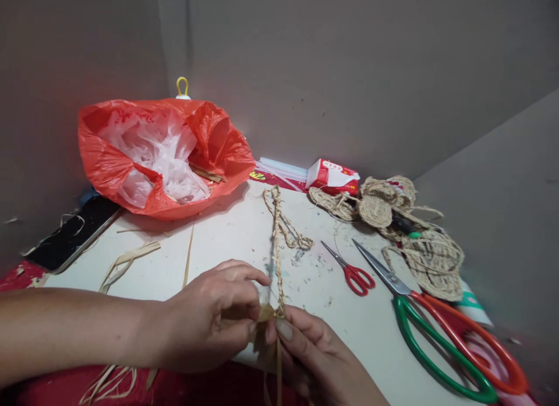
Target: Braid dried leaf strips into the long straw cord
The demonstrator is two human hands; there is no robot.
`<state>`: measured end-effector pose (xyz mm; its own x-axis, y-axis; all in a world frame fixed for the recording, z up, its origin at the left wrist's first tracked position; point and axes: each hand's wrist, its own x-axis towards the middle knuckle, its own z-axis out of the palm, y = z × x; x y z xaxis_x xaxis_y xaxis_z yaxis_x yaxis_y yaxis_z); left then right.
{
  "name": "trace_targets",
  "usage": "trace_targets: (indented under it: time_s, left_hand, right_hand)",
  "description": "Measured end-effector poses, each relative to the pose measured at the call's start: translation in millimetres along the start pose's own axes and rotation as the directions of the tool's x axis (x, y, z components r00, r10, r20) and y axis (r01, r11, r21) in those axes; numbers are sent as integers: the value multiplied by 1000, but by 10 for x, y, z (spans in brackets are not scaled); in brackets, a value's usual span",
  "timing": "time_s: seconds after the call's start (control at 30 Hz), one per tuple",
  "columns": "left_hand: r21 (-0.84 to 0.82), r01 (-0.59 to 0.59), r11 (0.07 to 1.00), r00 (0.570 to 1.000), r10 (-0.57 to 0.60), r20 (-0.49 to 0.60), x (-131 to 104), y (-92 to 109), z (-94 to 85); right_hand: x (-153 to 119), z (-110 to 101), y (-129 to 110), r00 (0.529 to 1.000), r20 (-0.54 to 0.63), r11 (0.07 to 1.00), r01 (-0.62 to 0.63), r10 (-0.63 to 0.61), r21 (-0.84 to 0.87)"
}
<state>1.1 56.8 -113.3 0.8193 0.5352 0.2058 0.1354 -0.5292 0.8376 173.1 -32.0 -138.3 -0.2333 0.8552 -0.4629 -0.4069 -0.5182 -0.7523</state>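
A thin braided straw cord (276, 249) runs away from me over the white board (236, 237), its far end looped back on itself. At the near end of the braid, my right hand (308, 345) pinches the cord between thumb and fingers. Loose flat strands (279, 371) hang down below that pinch. Close on the left, my left hand (222, 313) is closed with thumb and finger on a pale, flat straw strip (264, 314) that joins the braid. Part of the strip is blurred and hidden by the fingers.
Small red scissors (358, 279) and large red-and-green scissors (441, 336) lie at the right. Behind them are coiled straw braids (437, 263) and a red tissue pack (332, 177). An orange plastic bag (105, 179), a phone (74, 234) and loose straw strips (131, 257) are at the left.
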Motion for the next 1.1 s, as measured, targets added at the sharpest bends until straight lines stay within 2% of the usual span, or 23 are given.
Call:
trace_targets:
  time_s: [0.1, 0.17, 0.23, 0.33, 0.43, 0.57, 0.7, 0.87, 1.0, 1.1]
  left_hand:
    - [64, -107, 992, 994, 107, -9, -19, -29, 9]
    - [50, -128, 990, 991, 126, 34, -26, -26, 7]
    - [-35, -67, 997, 992, 70, 107, -26, -9, 4]
    - [-191, 130, 973, 975, -89, 205, -15, 16, 2]
    - [-329, 302, 895, 931, -203, 303, -1, 11, 7]
    - [-437, 420, 796, 890, -267, 369, 6, -26, 16]
    - [-485, 566, 667, 818, -378, 435, 18, -41, -1]
    - [-523, 556, 646, 822, -335, 460, 43, -52, -43]
    - [-534, 584, 612, 808, -375, 454, 55, -57, -41]
    - [-615, 559, 556, 829, -360, 428, 60, -87, -16]
  right_hand:
    - [-4, -6, -24, 1000, 0, 1000, -25, 25, 10]
    - [-1, -9, -36, 999, 9, 998, -39, 38, 39]
    - [8, -23, -32, 999, 30, 996, -43, 41, 72]
    - [26, -57, -6, 998, 52, 993, -47, 41, 111]
    - [31, -88, 18, 997, 71, 991, -52, 43, 123]
    - [24, -107, 22, 992, 117, 994, -54, 43, 93]
    - [30, -113, 6, 989, 136, 993, -64, 50, 100]
    - [43, -127, -1, 987, 149, 993, -66, 51, 99]
    - [38, -130, 3, 986, 160, 997, -63, 54, 51]
    - [35, -120, 4, 987, 149, 998, -63, 63, -1]
